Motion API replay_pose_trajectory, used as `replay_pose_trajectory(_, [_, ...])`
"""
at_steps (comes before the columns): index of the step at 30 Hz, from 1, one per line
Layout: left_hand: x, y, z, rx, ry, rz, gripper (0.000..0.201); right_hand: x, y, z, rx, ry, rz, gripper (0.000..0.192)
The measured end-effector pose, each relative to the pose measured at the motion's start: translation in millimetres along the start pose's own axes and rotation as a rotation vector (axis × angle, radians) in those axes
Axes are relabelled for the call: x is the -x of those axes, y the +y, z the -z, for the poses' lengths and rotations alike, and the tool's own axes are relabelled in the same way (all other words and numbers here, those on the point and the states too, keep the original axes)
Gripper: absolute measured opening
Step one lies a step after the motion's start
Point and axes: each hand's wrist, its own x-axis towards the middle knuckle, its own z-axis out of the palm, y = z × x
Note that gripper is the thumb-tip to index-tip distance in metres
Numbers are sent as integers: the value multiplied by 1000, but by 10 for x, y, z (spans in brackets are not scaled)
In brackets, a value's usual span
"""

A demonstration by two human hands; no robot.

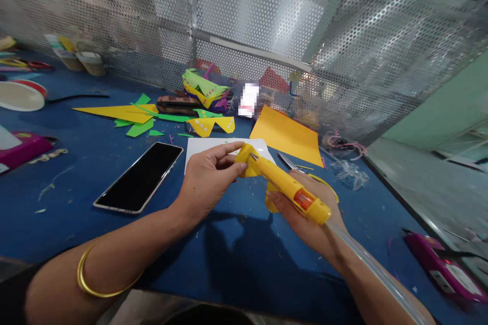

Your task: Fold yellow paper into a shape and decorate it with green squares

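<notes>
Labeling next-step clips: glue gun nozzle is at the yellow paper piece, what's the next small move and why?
Probably squeeze the trigger for a small dab: the right hand aims the glue gun with its nozzle at the folded yellow paper piece, which the left hand pinches steady.

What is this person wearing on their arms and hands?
Both arms are bare, with no sleeves or gloves showing. The left hand has a thin, plain gold bangle round its forearm. The right hand shows no ring, watch or bracelet in this view. A dark edge near the left elbow may be clothing, but it is too cropped to tell.
</notes>
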Motion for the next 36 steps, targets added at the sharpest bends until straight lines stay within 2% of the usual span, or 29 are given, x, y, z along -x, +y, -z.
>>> replay_pose_trajectory(17, [1, 9, 2, 2, 12, -2, 46, 6, 3, 11, 9, -3, 11, 23])
replay_pose_trajectory(36, [-2, -5, 5, 31, 4, 10, 46, -2, -21, 16, 56, -3, -8, 28])
